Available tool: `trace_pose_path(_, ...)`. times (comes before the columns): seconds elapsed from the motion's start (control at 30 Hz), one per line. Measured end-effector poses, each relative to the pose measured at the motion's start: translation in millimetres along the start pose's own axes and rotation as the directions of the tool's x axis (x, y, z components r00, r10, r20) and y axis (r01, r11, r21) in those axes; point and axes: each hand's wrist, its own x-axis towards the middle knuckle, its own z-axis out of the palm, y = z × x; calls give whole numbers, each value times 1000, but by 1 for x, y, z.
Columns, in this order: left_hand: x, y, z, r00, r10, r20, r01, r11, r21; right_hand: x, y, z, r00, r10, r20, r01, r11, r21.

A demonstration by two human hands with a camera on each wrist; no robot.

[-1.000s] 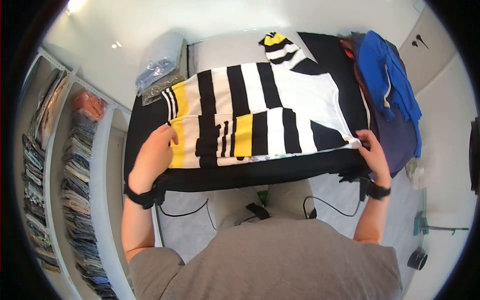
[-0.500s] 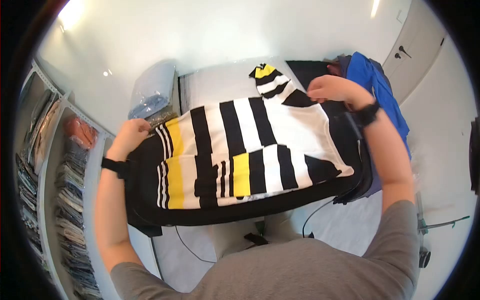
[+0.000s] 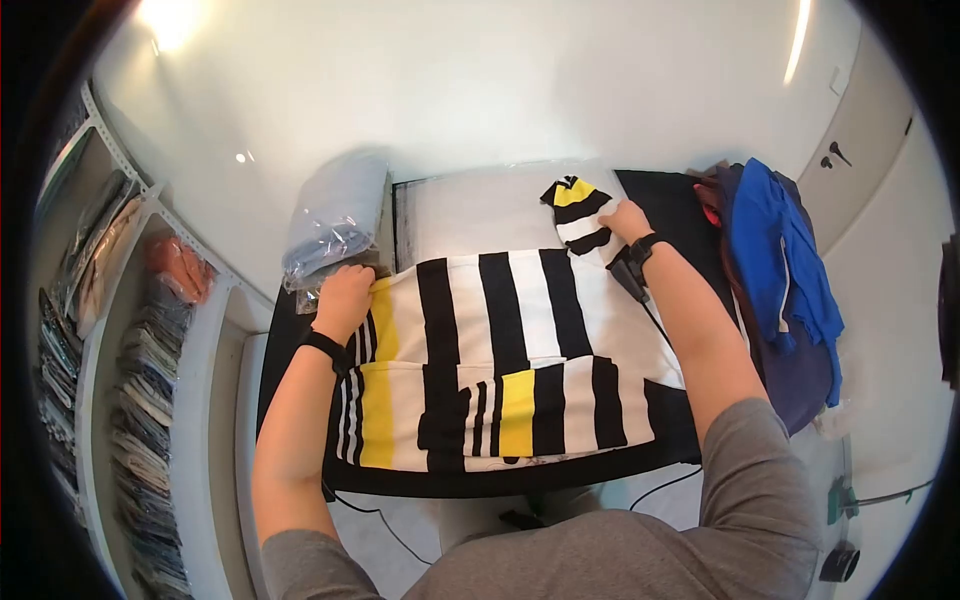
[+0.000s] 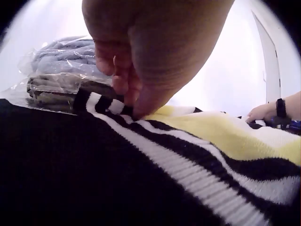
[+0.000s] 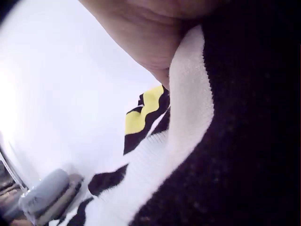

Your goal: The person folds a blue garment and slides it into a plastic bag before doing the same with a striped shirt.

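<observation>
Far left of the striped sweater [image 3: 500, 370]: wall shelves [image 3: 150, 330] packed with folded stock.

Just beyond the sweater's far-left corner: a stack of bagged clothes [image 3: 335, 225] in clear plastic, close to the knit.

Your left hand [image 3: 345, 295] is at that far-left corner of the sweater. The hand is closed down. The left wrist view shows your fingers [image 4: 124, 87] curled and pinching the knit edge where the thin black-and-white stripes meet the yellow band.

The sweater lies spread flat on the black surface [image 3: 520, 482]. Its near hem is folded up over the body. Wide black and white bands run across it, with yellow panels at the left and in the near middle.

The sleeve [image 3: 578, 212] sticks out past the sweater's far-right shoulder. It is striped black, white and yellow.

Your right hand [image 3: 625, 220] lies on the base of that sleeve, touching the knit. The right wrist view shows only your palm against a white ribbed edge. You cannot tell whether the fingers are curled on the cloth or flat.

Right of the sweater: a blue garment [image 3: 780, 260] heaped on darker clothes, apart from the knit.
</observation>
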Motion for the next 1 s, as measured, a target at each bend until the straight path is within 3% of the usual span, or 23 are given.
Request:
trace_pose_path(0.03, 0, -1, 2, 1000, 10, 9, -10, 1000, 10, 7, 8, 3, 1000, 2, 5, -2, 1000, -2)
trace_pose_path(0.1, -1, -6, 9, 999, -2, 36, 1, 1000, 17, 22, 22, 6, 991, -133, 36, 131, 990, 41)
trace_pose_path(0.13, -2, -9, 12, 998, -14, 55, 12, 1000, 28, 29, 30, 11, 963, -268, -37, 264, 960, -94)
trace_pose_path(0.2, -5, -6, 6, 999, -3, 39, 4, 1000, -19, 18, 29, -3, 971, -208, -122, 200, 977, -69)
trace_pose_path(0.27, -5, -3, -2, 991, -129, 20, 131, 977, -169, 10, 28, -16, 971, -189, -144, 178, 980, -85)
trace_pose_path(0.33, -3, -4, -11, 987, -157, 33, 160, 971, -180, 2, 29, -30, 946, -226, -234, 210, 974, -90)
trace_pose_path(0.4, -4, 1, -30, 972, -236, -3, 223, 924, -311, 1, 33, -38, 933, -279, -229, 264, 960, -91)
trace_pose_path(0.43, -4, 6, -44, 926, -347, 149, 377, 823, -425, 2, 34, -40, 916, -280, -288, 326, 937, 126)
trace_pose_path(0.47, -8, 4, -47, 924, -349, 155, 382, 822, -422, -1, 36, -40, 900, -267, -344, 382, 862, 332)
trace_pose_path(0.53, -20, -6, -49, 958, -282, -53, 192, 766, -613, -27, 30, -67, 970, -217, -113, 217, 551, 806)
trace_pose_path(0.6, -38, -4, -66, 961, -273, -52, 181, 756, -630, -66, 27, -102, 939, -333, 86, 27, 320, 947)
trace_pose_path(0.73, -86, 3, -83, 978, -203, 39, 181, 749, -637, -176, 17, -147, 938, -346, 14, 124, 373, 920)
trace_pose_path(0.77, -98, 7, -85, 978, -182, 102, 203, 721, -663, -175, 54, -146, 921, -374, 107, 115, 526, 843)
trace_pose_path(0.8, -109, 10, -85, 981, -141, 130, 190, 625, -757, -192, 61, -146, 911, -381, 159, 84, 548, 832)
trace_pose_path(0.87, -125, 8, -85, 916, -104, 387, 353, 667, -656, -234, 63, -147, 878, -346, 331, -10, 678, 735)
trace_pose_path(0.9, -127, 16, -93, 884, -120, 452, 390, 723, -570, -240, 71, -139, 806, -412, 424, 2, 719, 695)
trace_pose_path(0.93, -127, 21, -97, 885, -111, 453, 384, 725, -571, -245, 79, -130, 721, -465, 513, 20, 755, 655)
trace_pose_path(1.0, -121, 32, -103, 938, -150, 312, 304, 788, -535, -259, 76, -116, 716, -353, 602, -136, 775, 617)
